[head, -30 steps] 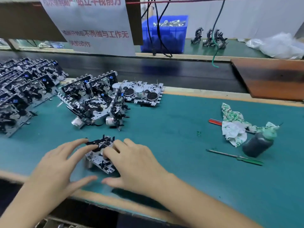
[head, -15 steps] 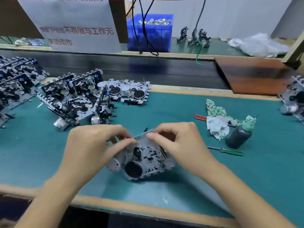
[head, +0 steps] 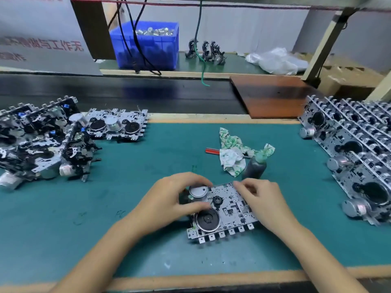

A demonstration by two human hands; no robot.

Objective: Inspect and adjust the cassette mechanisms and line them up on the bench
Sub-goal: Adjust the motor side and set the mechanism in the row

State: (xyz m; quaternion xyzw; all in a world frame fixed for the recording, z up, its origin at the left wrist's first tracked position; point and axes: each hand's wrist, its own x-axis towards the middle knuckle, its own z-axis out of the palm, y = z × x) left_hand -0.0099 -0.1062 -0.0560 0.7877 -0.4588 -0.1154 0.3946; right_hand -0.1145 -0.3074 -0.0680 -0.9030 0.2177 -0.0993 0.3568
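Observation:
A metal cassette mechanism [head: 224, 214] with a black flywheel and a silver motor lies near the front middle of the green bench [head: 148, 187]. My left hand [head: 169, 199] grips its left end, fingers curled round the motor. My right hand [head: 262, 199] holds its right end, thumb and fingers pinching the far edge. A heap of mechanisms [head: 42, 140] sits at the far left, with one flat mechanism [head: 118, 125] beside it. A neat row of mechanisms [head: 355, 157] stands along the right side.
A crumpled green-and-white cloth [head: 232, 153], a dark bottle [head: 255, 167] and a red-handled tool [head: 212, 151] lie behind my hands. Beyond the bench runs a black conveyor belt [head: 148, 94], with a brown board [head: 273, 96], a blue bin [head: 146, 45] and hanging cables.
The mechanism was picked up from the bench front, turned over to show its flywheel side, and moved rightward. The view swung right, revealing the row of mechanisms on the right.

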